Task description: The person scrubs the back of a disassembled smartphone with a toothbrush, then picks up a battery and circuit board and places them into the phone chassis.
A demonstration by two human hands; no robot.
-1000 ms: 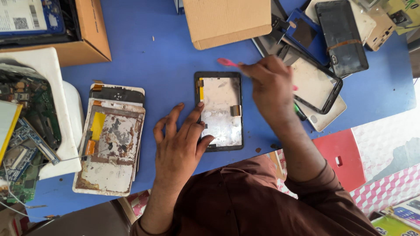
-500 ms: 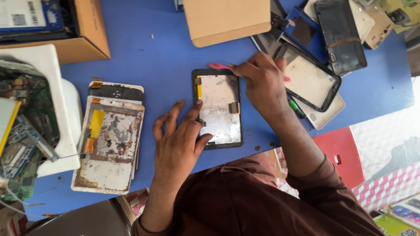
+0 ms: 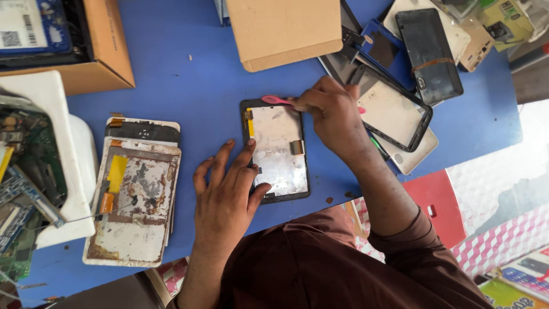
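Note:
A small tablet screen panel [image 3: 277, 147] with a black frame and silvery back lies on the blue table [image 3: 189, 86]. My left hand [image 3: 226, 191] rests flat on its left edge, fingers spread, holding it down. My right hand [image 3: 331, 117] is closed on a pink pry tool [image 3: 276, 100]. The tool's tip sits at the panel's top edge. A yellow strip and a small brown flex tab show on the panel's back.
A stack of worn screen panels [image 3: 134, 200] lies to the left. Cardboard boxes [image 3: 283, 31] stand at the back. Several tablet frames and screens [image 3: 400, 109] pile at the right. A white tray [image 3: 54, 103] with circuit boards sits at the far left.
My right hand has slid left along the panel's top edge with the pink tool. My left hand has stayed on the panel.

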